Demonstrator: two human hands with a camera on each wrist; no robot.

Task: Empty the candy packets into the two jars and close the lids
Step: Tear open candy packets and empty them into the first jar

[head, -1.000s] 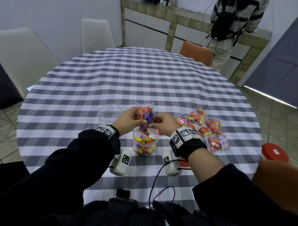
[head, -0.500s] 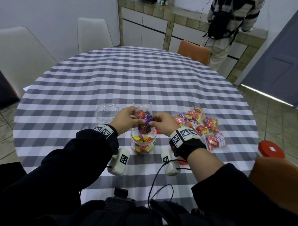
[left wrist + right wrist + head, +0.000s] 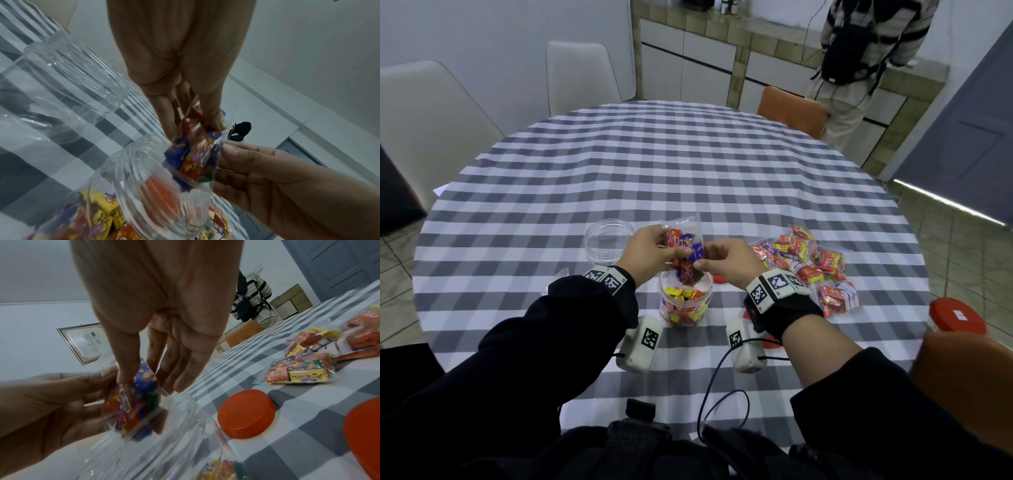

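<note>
Head: clear candy packet (image 3: 686, 247), upended

The candy packet (image 3: 686, 246) was thin, clear, glossy plastic film, crinkled, with shiny printed wrappers inside. The jar (image 3: 686, 303) under it was smooth transparent plastic with moulded ridges at its neck, and the second jar (image 3: 608, 240) looked the same. The lid (image 3: 246, 413) was smooth orange-red plastic with a dull sheen. The tablecloth (image 3: 654, 164) was matt woven-looking checked cloth, lightly rippled. The sleeves (image 3: 571, 329) were matt black fabric.
</note>
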